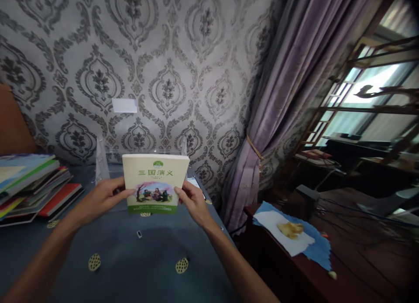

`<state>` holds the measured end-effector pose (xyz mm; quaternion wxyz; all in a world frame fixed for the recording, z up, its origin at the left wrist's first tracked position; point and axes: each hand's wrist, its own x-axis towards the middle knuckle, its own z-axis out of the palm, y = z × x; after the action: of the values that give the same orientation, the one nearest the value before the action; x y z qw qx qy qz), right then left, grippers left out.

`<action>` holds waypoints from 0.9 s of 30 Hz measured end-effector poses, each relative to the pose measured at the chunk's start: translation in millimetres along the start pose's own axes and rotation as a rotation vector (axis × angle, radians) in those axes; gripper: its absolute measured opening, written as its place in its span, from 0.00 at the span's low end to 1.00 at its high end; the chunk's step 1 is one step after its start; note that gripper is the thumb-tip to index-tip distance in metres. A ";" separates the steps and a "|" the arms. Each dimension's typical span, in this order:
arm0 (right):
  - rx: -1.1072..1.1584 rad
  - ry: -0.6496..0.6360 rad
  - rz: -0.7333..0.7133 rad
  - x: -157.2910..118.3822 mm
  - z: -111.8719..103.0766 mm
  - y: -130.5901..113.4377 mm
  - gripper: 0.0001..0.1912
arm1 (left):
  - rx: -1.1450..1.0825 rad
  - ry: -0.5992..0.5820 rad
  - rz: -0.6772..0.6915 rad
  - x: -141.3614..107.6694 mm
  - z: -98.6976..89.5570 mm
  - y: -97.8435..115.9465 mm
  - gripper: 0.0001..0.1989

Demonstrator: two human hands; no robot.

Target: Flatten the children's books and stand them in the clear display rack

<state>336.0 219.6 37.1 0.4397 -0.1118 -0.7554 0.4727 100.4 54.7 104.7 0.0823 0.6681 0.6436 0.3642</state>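
Note:
Between my two hands is a closed paperback book (157, 172), held upright with its cream and green front cover facing me. Chinese characters and a picture of figures under pink blossom show on the cover. My left hand (109, 197) grips the book's left edge, thumb on the front and fingers behind. On the right edge, my right hand (193, 200) pinches it the same way. Behind the book stands a clear plastic holder (102, 159), partly hidden by it. The book is above the dark blue tabletop (118, 259).
A stack of books (36, 185) lies at the left. Near the right hand a phone (198, 185) lies on the table. A small dark-and-white object (139, 234) sits in front. To the right, a brown desk (327, 207) carries cables and a blue cloth (322, 253); a purple curtain (278, 98) hangs behind.

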 end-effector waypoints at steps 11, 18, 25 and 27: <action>-0.075 0.044 -0.126 43.3 -15.9 -30.2 0.21 | 0.029 0.181 -0.007 29.5 -14.1 17.8 0.25; -0.018 -0.070 -0.006 22.8 -10.3 -14.8 0.24 | 0.001 -0.097 -0.060 12.2 1.3 -4.3 0.25; -0.094 -0.005 -0.101 53.1 -23.1 -31.7 0.24 | 0.102 0.002 -0.024 37.7 -16.9 3.8 0.25; -0.144 0.032 -0.170 69.4 -31.0 -42.8 0.23 | 0.159 0.103 0.032 53.5 -24.1 12.7 0.24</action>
<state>329.6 256.7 115.8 0.4812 -0.0862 -0.7872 0.3761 91.3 93.3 149.7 -0.0102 0.6630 0.6633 0.3471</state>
